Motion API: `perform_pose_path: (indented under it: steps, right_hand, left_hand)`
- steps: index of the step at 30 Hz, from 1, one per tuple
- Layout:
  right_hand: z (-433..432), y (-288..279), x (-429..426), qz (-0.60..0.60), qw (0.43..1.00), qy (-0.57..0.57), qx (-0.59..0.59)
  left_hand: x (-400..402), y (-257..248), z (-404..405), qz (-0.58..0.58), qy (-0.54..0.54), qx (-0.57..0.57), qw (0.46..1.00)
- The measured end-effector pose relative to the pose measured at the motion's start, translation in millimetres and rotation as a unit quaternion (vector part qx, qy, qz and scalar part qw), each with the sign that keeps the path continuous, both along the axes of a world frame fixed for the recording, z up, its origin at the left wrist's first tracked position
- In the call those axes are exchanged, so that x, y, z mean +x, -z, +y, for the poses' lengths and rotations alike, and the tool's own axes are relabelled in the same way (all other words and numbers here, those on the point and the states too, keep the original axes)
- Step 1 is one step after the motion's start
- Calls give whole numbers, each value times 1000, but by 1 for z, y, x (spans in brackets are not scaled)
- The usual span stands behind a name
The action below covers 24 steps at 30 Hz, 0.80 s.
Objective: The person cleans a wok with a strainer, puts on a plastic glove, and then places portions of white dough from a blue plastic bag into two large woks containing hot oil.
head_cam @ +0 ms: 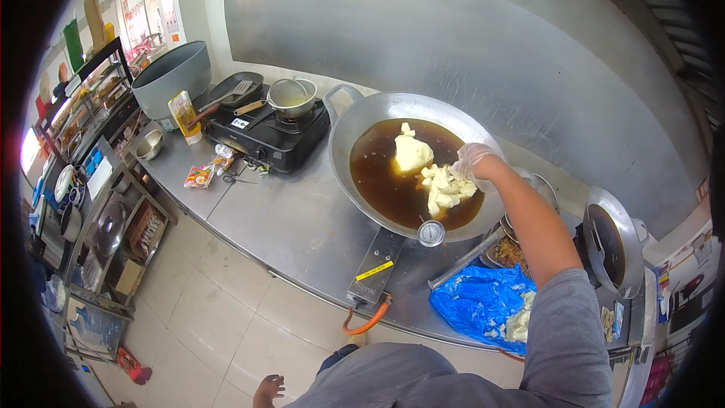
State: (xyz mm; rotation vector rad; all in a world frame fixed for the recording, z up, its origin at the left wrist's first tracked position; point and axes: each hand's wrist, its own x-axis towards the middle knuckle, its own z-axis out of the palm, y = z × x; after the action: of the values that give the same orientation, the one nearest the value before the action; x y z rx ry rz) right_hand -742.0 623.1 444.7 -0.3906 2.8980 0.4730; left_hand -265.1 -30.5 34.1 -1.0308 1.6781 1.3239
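Observation:
A large metal wok (340,164) holds dark brown oil (374,192). Two pale yellow lumps of solid fat sit in it: a rounded lump (412,154) and a crumpled, flaky lump (447,190). My right hand (476,161), in a clear plastic glove, reaches over the wok's right side beside the flaky lump; its fingers are partly hidden, so a grip on the fat cannot be made out. A dial thermometer (431,233) rests at the near rim. My left hand (271,388) hangs low over the floor with nothing in it, fingers apart.
A blue plastic bag (470,306) with more fat (518,320) lies right of the gas burner (375,266) and its orange hose (368,326). Leftward stand a black stove (272,144), a small pot (291,99) and a grey tub (173,76). Another oil-filled wok (612,243) is far right.

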Motion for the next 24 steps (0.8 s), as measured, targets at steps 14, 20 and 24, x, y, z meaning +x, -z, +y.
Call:
perform_pose_path:
  steps: [14,20,24]
  right_hand:
    - [-3,-55,36,48,990,-13,-134]
    - [37,-108,132,108,909,133,-380]
    - [66,-101,239,246,897,189,-315]
  left_hand:
    - [-8,21,-12,30,163,-4,986]
    - [-64,-58,57,32,214,57,975]
    - [-96,-75,94,57,264,101,957]
